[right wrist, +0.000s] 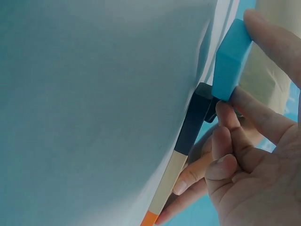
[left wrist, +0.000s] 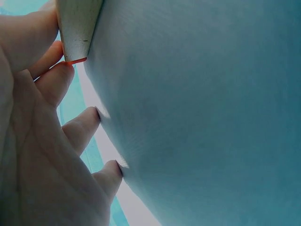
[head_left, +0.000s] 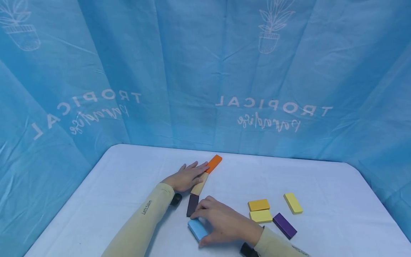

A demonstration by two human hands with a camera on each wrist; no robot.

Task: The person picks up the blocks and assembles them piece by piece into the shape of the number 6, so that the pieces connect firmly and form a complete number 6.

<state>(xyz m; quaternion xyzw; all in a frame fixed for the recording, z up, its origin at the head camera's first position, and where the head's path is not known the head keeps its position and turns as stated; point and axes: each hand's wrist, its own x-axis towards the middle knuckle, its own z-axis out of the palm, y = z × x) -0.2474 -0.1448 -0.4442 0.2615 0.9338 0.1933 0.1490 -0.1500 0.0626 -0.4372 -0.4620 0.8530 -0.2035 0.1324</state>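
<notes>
In the head view an orange block (head_left: 214, 164), a bare wood block (head_left: 199, 184) and a dark block (head_left: 192, 205) lie end to end in a slanting row. My left hand (head_left: 185, 179) rests beside this row, its fairly straight fingers touching the orange and wood blocks. Between thumb and fingers, my right hand (head_left: 223, 220) pinches a light blue block (head_left: 196, 229) just in front of the dark end. The right wrist view shows that blue block (right wrist: 230, 63) held near the dark block (right wrist: 194, 117); whether it touches the table I cannot tell.
To the right on the white table (head_left: 128, 167) lie an orange-yellow block (head_left: 258, 204), a pale yellow block (head_left: 260, 216), a purple block (head_left: 284, 225) and another yellow block (head_left: 293, 203). A blue printed curtain (head_left: 192, 71) stands behind and along the sides.
</notes>
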